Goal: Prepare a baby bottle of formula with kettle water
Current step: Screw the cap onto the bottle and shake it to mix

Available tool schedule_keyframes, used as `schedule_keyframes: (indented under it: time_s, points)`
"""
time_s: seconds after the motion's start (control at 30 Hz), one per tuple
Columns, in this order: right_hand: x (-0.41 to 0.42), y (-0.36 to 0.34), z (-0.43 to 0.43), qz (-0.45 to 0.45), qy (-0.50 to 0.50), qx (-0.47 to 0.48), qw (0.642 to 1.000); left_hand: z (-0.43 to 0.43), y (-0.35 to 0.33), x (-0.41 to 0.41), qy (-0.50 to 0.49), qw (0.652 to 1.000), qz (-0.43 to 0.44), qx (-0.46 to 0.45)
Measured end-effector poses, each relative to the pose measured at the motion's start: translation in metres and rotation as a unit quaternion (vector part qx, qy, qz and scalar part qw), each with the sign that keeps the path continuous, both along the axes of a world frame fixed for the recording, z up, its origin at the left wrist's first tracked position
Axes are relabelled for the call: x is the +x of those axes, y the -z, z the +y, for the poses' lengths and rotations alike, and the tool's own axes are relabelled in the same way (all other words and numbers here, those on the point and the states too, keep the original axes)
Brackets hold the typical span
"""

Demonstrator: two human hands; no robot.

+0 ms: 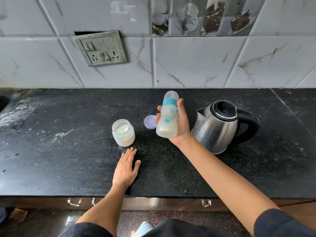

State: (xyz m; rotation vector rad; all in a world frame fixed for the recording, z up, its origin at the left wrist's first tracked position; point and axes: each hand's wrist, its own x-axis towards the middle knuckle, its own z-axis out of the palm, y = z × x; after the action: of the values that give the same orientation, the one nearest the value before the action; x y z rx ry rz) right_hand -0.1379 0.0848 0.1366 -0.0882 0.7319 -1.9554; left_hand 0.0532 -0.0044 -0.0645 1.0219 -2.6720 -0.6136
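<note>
My right hand [181,121] grips a capped baby bottle [168,117] with a teal collar and milky liquid inside, held above the black counter and tilted slightly. My left hand [126,168] lies flat on the counter, fingers spread, holding nothing, just in front of an open clear jar [123,132] of white formula powder with a scoop in it. The jar's lilac lid [149,122] lies on the counter behind the bottle. A steel kettle [217,127] with a black lid and handle stands to the right of my right hand.
The black granite counter [68,159] has white powder smears at the left. A sink edge [4,102] shows at the far left. A switch and socket plate [100,48] sits on the tiled wall behind. Drawer handles [74,202] line the cabinet front below.
</note>
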Motion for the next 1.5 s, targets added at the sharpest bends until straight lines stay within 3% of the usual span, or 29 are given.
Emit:
schedule_keyframes:
  time_s: [0.13, 0.3, 0.47, 0.67, 0.8, 1.0, 1.13, 1.17, 1.33, 1.5]
  points:
    - [-0.017, -0.007, -0.012, -0.099, 0.081, -0.051, 0.99, 0.0, 0.001, -0.001, 0.001, 1.0, 0.0, 0.0]
    - [0.003, 0.001, 0.0, 0.03, -0.017, -0.003, 0.999, -0.001, 0.001, 0.0, 0.0, 1.0, -0.001, 0.001]
    - [-0.011, -0.01, -0.012, -0.074, 0.071, -0.041, 0.994, -0.001, 0.003, 0.0, 0.001, 1.0, -0.003, 0.003]
    - [0.012, 0.003, -0.004, 0.046, -0.026, 0.006, 0.999, 0.0, 0.0, 0.0, 0.0, 1.0, 0.003, 0.004]
    - [-0.01, -0.007, -0.014, -0.052, 0.069, -0.037, 0.996, 0.0, -0.001, 0.0, 0.002, 1.0, 0.006, 0.004]
    - [0.006, 0.002, -0.003, 0.104, -0.02, -0.016, 0.994, -0.001, -0.002, 0.0, 0.003, 1.0, 0.005, -0.002]
    - [-0.013, -0.015, -0.014, -0.036, 0.072, -0.059, 0.995, -0.001, -0.001, 0.0, 0.005, 1.0, 0.005, -0.002]
    - [-0.012, -0.017, -0.012, -0.037, 0.068, -0.062, 0.995, 0.0, -0.001, 0.001, 0.004, 1.0, 0.005, -0.004]
    - [0.009, -0.008, 0.0, 0.116, -0.049, -0.041, 0.991, 0.0, -0.002, 0.0, 0.004, 1.0, 0.002, -0.006]
    - [-0.015, -0.025, -0.015, -0.013, 0.058, -0.078, 0.995, 0.0, 0.0, 0.001, 0.005, 1.0, 0.002, -0.006]
